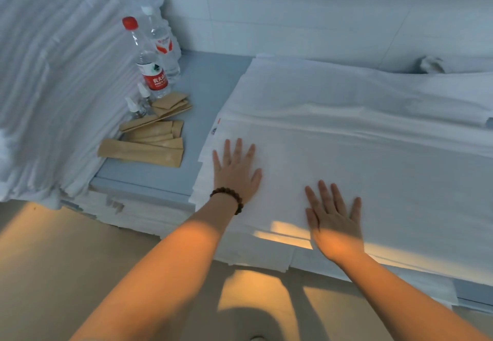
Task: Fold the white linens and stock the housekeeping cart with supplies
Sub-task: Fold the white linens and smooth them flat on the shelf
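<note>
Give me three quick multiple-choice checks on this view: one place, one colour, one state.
1. Where do the flat brown paper packets lie? A on the blue-grey surface, left of the folded white linen sheet; B on that sheet; C on the floor.
2. What colour is the cap on the nearer tall clear plastic water bottle? A white; B blue; C red.
3. How are the left hand and right hand? A both gripping a bottle; B both flat, fingers spread, on the sheet; C clenched in the air.
Answers: 1 A, they rest on bare surface beside the sheet; 2 C, its top is red; 3 B, both palms lie on the cloth.
</note>
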`<state>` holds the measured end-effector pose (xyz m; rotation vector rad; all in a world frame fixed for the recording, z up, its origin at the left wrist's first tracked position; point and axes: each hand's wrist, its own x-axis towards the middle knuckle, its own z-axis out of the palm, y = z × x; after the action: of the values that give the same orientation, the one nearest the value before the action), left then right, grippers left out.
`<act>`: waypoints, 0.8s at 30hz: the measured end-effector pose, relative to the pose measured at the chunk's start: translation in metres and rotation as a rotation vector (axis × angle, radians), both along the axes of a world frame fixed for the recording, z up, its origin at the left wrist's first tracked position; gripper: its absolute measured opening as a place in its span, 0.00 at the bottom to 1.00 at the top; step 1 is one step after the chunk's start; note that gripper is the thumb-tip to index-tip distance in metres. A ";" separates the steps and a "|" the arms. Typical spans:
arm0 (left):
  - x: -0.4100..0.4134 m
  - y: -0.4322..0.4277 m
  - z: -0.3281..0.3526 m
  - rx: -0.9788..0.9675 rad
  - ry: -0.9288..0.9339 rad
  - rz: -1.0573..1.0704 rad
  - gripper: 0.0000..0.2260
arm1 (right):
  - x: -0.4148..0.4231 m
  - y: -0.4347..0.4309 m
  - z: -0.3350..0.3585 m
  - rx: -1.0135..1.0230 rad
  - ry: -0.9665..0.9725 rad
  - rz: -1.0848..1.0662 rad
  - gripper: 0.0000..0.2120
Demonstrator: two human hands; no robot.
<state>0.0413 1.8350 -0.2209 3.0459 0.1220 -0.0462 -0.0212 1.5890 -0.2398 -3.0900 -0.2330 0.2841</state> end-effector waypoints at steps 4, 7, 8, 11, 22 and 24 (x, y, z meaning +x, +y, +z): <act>0.023 -0.008 -0.002 -0.060 0.111 -0.050 0.27 | 0.001 0.002 0.000 0.011 -0.001 0.001 0.25; 0.017 -0.009 -0.009 -0.046 0.163 0.082 0.27 | 0.000 0.004 0.004 0.013 -0.013 0.006 0.25; 0.014 -0.018 -0.008 -0.054 0.163 0.109 0.27 | 0.000 0.005 0.006 0.018 -0.008 0.006 0.25; 0.001 -0.073 -0.004 -0.118 0.164 0.007 0.27 | 0.002 0.008 0.012 0.077 0.031 0.025 0.24; -0.028 -0.244 -0.013 -0.094 0.141 -0.436 0.28 | 0.026 -0.163 0.020 0.101 -0.013 -0.310 0.24; -0.028 -0.266 -0.016 -0.042 0.151 -0.449 0.30 | 0.028 -0.192 0.018 0.089 -0.008 -0.326 0.26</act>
<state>0.0131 1.5690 -0.2371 2.9570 -0.5442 -0.3049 0.0068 1.3972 -0.2219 -2.9754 0.2497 0.2410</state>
